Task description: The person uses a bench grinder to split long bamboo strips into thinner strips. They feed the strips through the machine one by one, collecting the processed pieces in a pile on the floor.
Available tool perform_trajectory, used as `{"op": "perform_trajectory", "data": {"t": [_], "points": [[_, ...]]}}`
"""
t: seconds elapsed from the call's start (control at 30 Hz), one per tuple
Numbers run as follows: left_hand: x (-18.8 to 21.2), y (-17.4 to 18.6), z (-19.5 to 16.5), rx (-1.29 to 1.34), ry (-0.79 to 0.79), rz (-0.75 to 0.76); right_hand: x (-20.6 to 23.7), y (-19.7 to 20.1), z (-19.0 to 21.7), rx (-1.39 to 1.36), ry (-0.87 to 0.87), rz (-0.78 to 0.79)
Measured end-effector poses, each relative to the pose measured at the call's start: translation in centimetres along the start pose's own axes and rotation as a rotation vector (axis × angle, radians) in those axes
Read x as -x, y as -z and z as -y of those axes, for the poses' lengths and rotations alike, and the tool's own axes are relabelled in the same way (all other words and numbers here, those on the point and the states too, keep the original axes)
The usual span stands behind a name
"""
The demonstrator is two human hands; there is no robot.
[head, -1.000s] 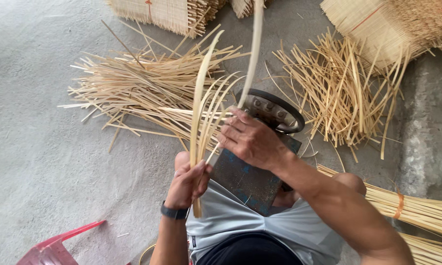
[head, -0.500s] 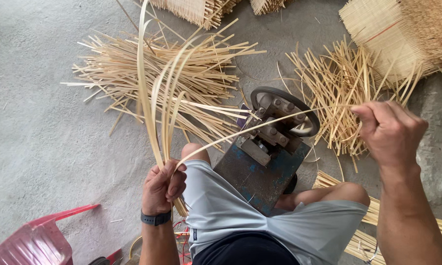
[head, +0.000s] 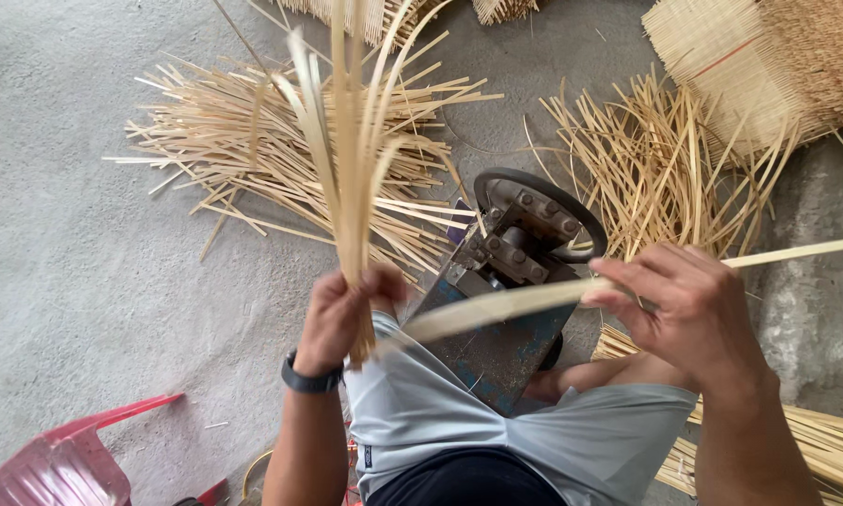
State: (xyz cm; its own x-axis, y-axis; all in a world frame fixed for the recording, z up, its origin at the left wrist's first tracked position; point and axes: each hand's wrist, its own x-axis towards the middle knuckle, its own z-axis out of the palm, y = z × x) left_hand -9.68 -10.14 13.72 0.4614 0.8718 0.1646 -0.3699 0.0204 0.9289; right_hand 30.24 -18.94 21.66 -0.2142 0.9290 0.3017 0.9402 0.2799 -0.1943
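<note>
While the left hand (head: pixel 342 314) grips upright pale bamboo strips (head: pixel 351 159), the right hand (head: pixel 688 305) pinches one long flat strip (head: pixel 506 305).

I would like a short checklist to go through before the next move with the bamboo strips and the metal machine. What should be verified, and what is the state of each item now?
1. Left hand holds the bundle of strips firmly: ok, fist closed round its lower end.
2. Right hand grips the single strip: ok, fingers pinch it.
3. Single strip free of the bundle: ok, it runs sideways over the metal machine, apart from the upright strips.
4. Fingers away from the machine's bolted head: ok, both hands are beside it, not on it.
5. Single strip unbroken: cannot tell, its far end leaves the picture.
6. Machine steady between the knees: cannot tell.
</note>
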Motion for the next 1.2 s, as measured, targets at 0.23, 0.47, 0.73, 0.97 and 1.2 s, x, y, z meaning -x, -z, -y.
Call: {"op": "perform_trajectory", "data": {"t": [0.23,0.47,0.73,0.97,1.2], "points": [[-7.2,6.8,3.4,0.394,0.009,-0.427,17.2,1.0,-7.1,0.026,-0.705,-0.069],[-14.1,7.1,15.2,0.245,0.465,-0.673,34.3,-1.4,-10.9,0.279,-1.139,0.097],[-17.6,2.4,22.7,-0.050,0.820,-0.757,40.3,-0.3,-7.5,0.366,-1.197,0.130],[-18.1,2.1,23.2,0.000,0.903,-0.739,36.1,0.2,-5.5,0.392,-1.102,0.127],[-17.5,4.1,23.0,0.090,0.600,-0.950,25.0,-2.7,0.4,0.272,-1.107,0.176]]}}
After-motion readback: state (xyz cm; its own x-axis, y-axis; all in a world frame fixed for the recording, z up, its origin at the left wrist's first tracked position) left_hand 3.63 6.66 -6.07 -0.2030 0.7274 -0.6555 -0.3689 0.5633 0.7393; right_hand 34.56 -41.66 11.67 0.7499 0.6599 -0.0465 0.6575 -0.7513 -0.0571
